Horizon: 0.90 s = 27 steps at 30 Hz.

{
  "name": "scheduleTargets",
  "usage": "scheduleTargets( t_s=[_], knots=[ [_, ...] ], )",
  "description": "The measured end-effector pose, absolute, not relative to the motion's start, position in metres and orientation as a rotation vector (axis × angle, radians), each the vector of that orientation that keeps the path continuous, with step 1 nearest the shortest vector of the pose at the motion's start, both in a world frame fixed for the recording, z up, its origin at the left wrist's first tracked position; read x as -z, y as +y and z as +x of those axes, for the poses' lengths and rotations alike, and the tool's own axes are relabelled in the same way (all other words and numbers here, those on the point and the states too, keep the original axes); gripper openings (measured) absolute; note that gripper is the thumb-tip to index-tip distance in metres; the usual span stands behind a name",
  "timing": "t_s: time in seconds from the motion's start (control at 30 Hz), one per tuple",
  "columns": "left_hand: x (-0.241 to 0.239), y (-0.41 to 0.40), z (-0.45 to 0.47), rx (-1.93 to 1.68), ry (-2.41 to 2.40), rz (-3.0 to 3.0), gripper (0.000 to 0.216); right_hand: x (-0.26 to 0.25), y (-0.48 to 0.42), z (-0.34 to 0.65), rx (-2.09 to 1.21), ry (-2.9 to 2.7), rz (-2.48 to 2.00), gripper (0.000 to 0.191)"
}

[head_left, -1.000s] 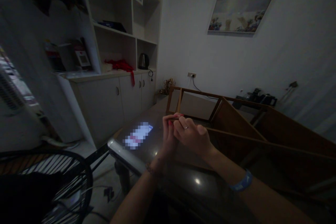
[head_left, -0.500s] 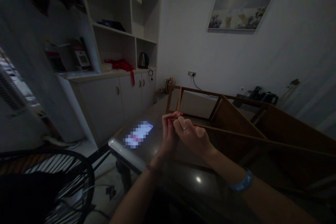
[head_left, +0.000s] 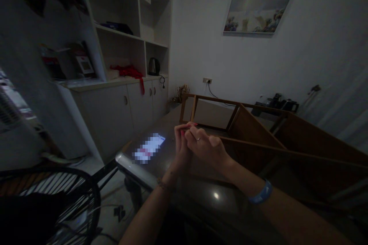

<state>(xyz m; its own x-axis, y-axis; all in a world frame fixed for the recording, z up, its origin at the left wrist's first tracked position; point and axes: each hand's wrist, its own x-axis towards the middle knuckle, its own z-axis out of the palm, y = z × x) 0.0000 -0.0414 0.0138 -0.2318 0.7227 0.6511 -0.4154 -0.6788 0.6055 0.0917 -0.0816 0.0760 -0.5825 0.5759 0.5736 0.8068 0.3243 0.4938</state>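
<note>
My left hand (head_left: 181, 145) and my right hand (head_left: 205, 146) are pressed together above a dark glossy table (head_left: 201, 195). Both have their fingers curled into a pinch around something small that I cannot make out. The left hand's nails are red. A ring sits on one right finger and a blue band (head_left: 260, 195) circles that wrist. A lit phone (head_left: 149, 147) lies flat on the table just left of my hands. Right behind them lies a brown wooden frame (head_left: 258, 134) on its side.
White cabinets with open shelves (head_left: 123, 65) line the left wall, holding a kettle (head_left: 153, 66) and red cloth (head_left: 129, 71). A fan's wire guard (head_left: 57, 195) stands at the lower left. A picture (head_left: 255, 11) hangs on the far wall, above a wall socket (head_left: 207, 80).
The view has drifted slightly, so everything sits a little further left. Both hands stay pinched together in the same place over the table.
</note>
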Motion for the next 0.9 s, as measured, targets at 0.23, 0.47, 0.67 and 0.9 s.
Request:
scheduleTargets(
  t_s=[0.23, 0.47, 0.67, 0.9],
  knots=[
    [-0.014, -0.042, -0.001, -1.963, 0.354, 1.260, 0.031, -0.081, -0.075, 0.093, 1.112, -2.256, -1.206, 0.030],
    [-0.018, -0.045, 0.002, -1.967, 0.311, 1.197, 0.035, -0.085, -0.076, 0.096, 1.170, -2.175, -1.221, 0.037],
    [-0.014, -0.039, 0.003, -1.979, 0.291, 1.212, 0.031, -0.083, -0.084, 0.092, 1.258, -2.168, -1.203, 0.033],
    [-0.009, -0.037, 0.002, -1.978, 0.306, 1.244, 0.028, -0.080, -0.088, 0.091, 1.347, -2.197, -1.150, 0.026]
  ],
)
